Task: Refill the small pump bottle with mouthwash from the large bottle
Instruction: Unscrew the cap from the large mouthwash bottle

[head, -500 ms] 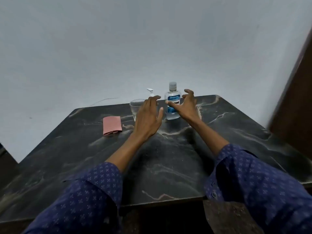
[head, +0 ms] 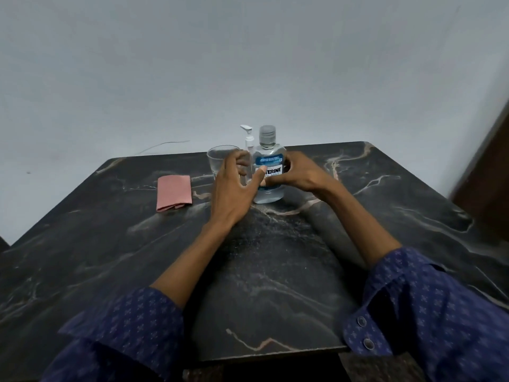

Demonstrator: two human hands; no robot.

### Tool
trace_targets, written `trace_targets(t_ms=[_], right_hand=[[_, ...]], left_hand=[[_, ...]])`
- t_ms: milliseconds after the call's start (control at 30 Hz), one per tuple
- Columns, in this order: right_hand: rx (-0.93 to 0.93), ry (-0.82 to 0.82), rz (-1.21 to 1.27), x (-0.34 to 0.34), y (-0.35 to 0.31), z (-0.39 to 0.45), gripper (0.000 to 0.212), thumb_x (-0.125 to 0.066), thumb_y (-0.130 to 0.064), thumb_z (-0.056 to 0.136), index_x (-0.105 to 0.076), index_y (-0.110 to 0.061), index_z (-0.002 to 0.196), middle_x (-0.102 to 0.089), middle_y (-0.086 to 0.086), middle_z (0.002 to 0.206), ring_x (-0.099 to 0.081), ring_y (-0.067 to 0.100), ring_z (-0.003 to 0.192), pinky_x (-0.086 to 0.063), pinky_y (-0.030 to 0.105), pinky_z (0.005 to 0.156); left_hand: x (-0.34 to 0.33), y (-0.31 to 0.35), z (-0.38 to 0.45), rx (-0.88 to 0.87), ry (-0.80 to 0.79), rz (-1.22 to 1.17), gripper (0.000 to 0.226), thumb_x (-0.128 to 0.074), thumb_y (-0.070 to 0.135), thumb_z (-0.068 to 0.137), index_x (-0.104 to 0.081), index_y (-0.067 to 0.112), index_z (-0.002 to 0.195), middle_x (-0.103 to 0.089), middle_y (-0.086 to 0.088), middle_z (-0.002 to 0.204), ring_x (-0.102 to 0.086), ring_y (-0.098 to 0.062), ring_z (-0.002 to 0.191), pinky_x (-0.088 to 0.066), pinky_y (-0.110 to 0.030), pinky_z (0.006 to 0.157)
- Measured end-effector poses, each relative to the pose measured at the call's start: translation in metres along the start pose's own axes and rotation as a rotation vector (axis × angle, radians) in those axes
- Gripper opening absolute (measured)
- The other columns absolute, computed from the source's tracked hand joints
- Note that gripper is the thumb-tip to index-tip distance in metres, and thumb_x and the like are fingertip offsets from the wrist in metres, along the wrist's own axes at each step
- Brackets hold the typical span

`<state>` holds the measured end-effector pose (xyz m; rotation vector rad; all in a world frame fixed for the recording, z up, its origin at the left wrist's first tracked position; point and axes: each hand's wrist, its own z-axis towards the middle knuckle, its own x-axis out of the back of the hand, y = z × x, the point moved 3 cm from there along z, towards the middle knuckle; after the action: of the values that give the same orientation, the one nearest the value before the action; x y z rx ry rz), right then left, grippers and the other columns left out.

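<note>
Evidently everything sits grouped at the far middle of the dark marble table, within easy reach of both arms, likely so pouring needs little carrying. Largest of the vessels, the large bottle stands upright with its grey cap on and pale liquid filling most of it; the right hand wraps it from the right, thumb across the label, fingers behind, seemingly to lift or steady it for uncapping. Just left of that grip, the left hand curls around the small pump bottle, whose white pump head rises above the fingers; whether they actually clasp it I cannot tell, nor its contents. Left of both grips stands a clear glass, apparently empty, and further left a folded pink cloth, probably for spills.
</note>
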<state>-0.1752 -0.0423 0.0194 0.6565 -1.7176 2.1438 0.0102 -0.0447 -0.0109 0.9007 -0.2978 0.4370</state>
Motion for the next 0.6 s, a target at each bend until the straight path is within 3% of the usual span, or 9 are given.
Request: trace_targets(t_ms=[67, 133, 233, 300, 433, 600], right_hand=[[0.023, -0.124, 0.028, 0.000, -0.006, -0.002, 0.053, -0.085, -0.009, 0.085, -0.064, -0.011, 0.133, -0.076, 0.006, 0.118, -0.073, 0.015, 0.103, -0.059, 0.026, 0.090], [0.006, -0.216, 0.091, 0.004, -0.011, -0.005, 0.053, -0.075, -0.002, 0.091, -0.056, -0.011, 0.140, -0.069, 0.013, 0.129, -0.070, 0.021, 0.112, -0.060, 0.033, 0.099], [0.007, -0.203, 0.186, 0.013, -0.021, -0.008, 0.046, -0.068, -0.007, 0.097, -0.054, -0.016, 0.140, -0.060, 0.013, 0.138, -0.064, 0.028, 0.125, -0.059, 0.042, 0.103], [0.101, -0.025, 0.155, 0.015, -0.032, -0.009, 0.036, -0.069, -0.021, 0.099, -0.060, -0.023, 0.133, -0.063, 0.004, 0.132, -0.066, 0.021, 0.118, -0.060, 0.035, 0.096], [0.289, 0.437, 0.061, 0.006, -0.052, -0.013, 0.033, -0.083, -0.046, 0.085, -0.071, -0.026, 0.109, -0.071, -0.004, 0.103, -0.063, 0.003, 0.082, -0.054, 0.017, 0.071], [0.317, 0.606, 0.067, -0.008, -0.057, -0.017, 0.038, -0.089, -0.045, 0.078, -0.072, -0.021, 0.101, -0.072, -0.005, 0.088, -0.067, 0.008, 0.078, -0.055, 0.017, 0.067]], left_hand=[[0.003, -0.003, 0.000, 0.034, 0.002, -0.080, 0.048, -0.070, 0.056, 0.095, -0.059, 0.025, 0.130, -0.068, 0.008, 0.115, -0.065, -0.006, 0.102, -0.058, -0.027, 0.086], [0.005, -0.004, 0.001, 0.020, -0.029, -0.103, 0.040, -0.071, 0.056, 0.094, -0.063, 0.028, 0.122, -0.069, 0.014, 0.108, -0.066, -0.001, 0.100, -0.056, -0.025, 0.084], [0.002, 0.000, -0.001, 0.046, -0.134, -0.151, 0.045, -0.073, 0.055, 0.093, -0.059, 0.031, 0.129, -0.068, 0.020, 0.114, -0.063, 0.015, 0.098, -0.052, -0.016, 0.082], [-0.001, 0.003, -0.002, 0.056, -0.166, -0.148, 0.053, -0.073, 0.056, 0.093, -0.056, 0.029, 0.136, -0.068, 0.017, 0.124, -0.061, 0.020, 0.097, -0.050, -0.013, 0.084], [-0.002, 0.006, -0.004, 0.036, -0.165, -0.145, 0.059, -0.072, 0.052, 0.096, -0.052, 0.024, 0.144, -0.069, 0.005, 0.138, -0.065, -0.004, 0.116, -0.053, -0.025, 0.097], [-0.002, 0.007, -0.005, 0.026, -0.171, -0.106, 0.059, -0.071, 0.053, 0.095, -0.051, 0.024, 0.143, -0.068, 0.003, 0.138, -0.065, -0.011, 0.121, -0.053, -0.034, 0.102]])
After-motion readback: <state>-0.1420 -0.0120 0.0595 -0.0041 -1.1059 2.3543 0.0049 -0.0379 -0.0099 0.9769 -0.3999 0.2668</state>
